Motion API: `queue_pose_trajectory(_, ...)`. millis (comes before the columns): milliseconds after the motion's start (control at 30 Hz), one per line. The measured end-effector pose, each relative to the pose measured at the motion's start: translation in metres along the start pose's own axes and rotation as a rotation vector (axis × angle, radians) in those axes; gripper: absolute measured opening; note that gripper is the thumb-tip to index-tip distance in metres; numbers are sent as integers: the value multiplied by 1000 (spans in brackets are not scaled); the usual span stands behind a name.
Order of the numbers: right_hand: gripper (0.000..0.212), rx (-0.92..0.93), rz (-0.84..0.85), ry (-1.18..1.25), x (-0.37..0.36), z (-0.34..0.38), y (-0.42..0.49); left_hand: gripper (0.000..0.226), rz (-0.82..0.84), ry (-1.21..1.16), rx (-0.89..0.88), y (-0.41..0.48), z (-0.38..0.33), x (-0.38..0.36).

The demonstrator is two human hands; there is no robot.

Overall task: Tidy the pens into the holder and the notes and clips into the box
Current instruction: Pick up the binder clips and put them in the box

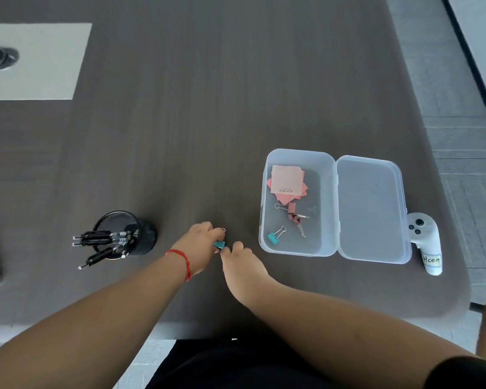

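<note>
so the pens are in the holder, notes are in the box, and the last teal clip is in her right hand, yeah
Not quite: the head view shows the teal clip pinched in the left hand, with the right hand beside it. The rest stands: pens in the holder, notes in the box.

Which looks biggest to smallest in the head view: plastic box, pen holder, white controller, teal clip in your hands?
1. plastic box, lid open
2. pen holder
3. white controller, looks close to the holder, so ranks 2 and 3 are unsure
4. teal clip, between left hand and right hand

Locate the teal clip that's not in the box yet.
Head view, lower centre: teal binder clip on the table, pinched by the left hand, right hand touching, left of the clear box.
</note>
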State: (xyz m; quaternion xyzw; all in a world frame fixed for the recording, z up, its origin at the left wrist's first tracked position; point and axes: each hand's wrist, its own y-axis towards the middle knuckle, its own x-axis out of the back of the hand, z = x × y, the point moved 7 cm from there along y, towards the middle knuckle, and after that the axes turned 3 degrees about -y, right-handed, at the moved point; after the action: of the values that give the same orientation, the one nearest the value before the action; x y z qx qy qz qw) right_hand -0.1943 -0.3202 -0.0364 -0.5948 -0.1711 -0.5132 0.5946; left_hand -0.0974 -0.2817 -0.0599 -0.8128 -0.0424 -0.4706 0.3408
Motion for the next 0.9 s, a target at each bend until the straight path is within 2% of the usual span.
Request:
queue_pose_trajectory(133, 40, 21, 30, 35, -1, -5, 2, 23, 17, -23, 19, 2, 2, 3)
queue_pose_trajectory(267, 36, 21, 51, 80, 7, -6, 2, 7, -40, -262, 117, 2, 5, 23)
queue_pose_trajectory(367, 33, 40, 31, 150, 27, -6, -4, 7, -126, -458, 144, 0, 0, 47)
queue_pose_trajectory(467, 27, 49, -34, 218, 60, -12, -20, 16, -169, -568, 101, -3, -14, 77)
queue_pose_trajectory(567, 16, -38, -171, 352, 91, -37, -42, 25, -253, -623, -38, -5, -48, 114)
queue_pose_trajectory(633, 17, -150, -300, 344, 107, -70, -54, 14, -262, -563, -186, -2, -85, 132)
queue_pose_trajectory(700, 18, -277, -358, 247, 109, -109, -59, 10, -181, -434, -273, 8, -122, 129)
queue_pose_trajectory(733, 18, -337, -338, 219, 105, -126, -59, 10, -134, -331, -290, 15, -137, 121)
queue_pose_trajectory(800, 18, -414, -245, 185, 93, -148, -54, 14, -119, 19, -317, 31, -162, 100)
queue_pose_trajectory(867, 21, -431, -173, 161, 90, -155, -48, 19, -112, 371, -310, 44, -174, 80)
queue_pose_trajectory(900, 23, -430, -160, 150, 91, -157, -44, 21, -91, 461, -292, 51, -173, 72)
